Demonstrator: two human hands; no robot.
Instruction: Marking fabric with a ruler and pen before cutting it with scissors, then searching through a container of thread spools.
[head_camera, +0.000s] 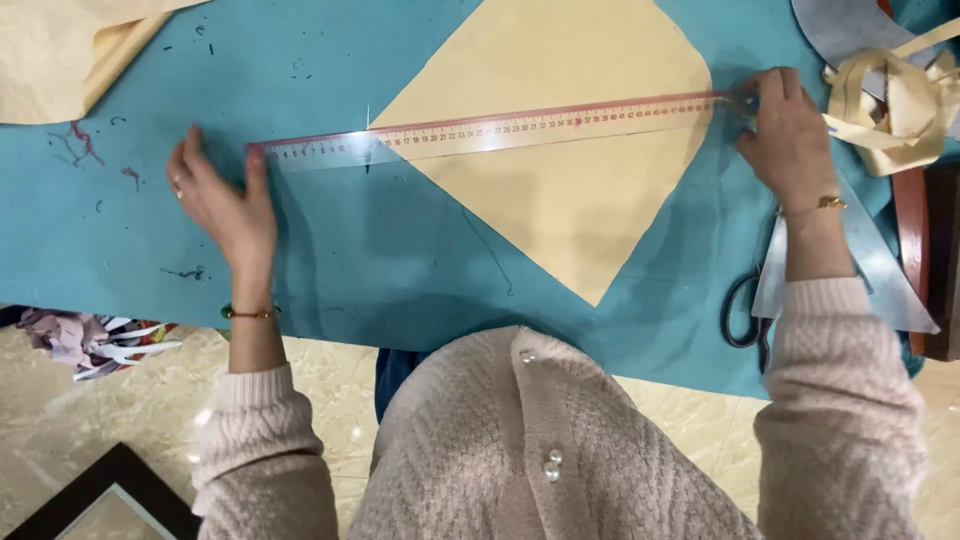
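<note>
Between her hands, left hand (222, 200) flat, right hand (790, 130) pinching, the clear ruler (490, 130) spans the cream fabric (560, 190); lining up, marking likely needs steadiness

Between my left hand (222, 200) and right hand (790, 135) the teal table (380, 260) lies flat under the ruler (490, 130) and yellow cloth (560, 150). Right of my wrist, scissors (745, 310), tangled strips (895, 100) and a dark wooden block (942, 260) crowd the way.
</note>
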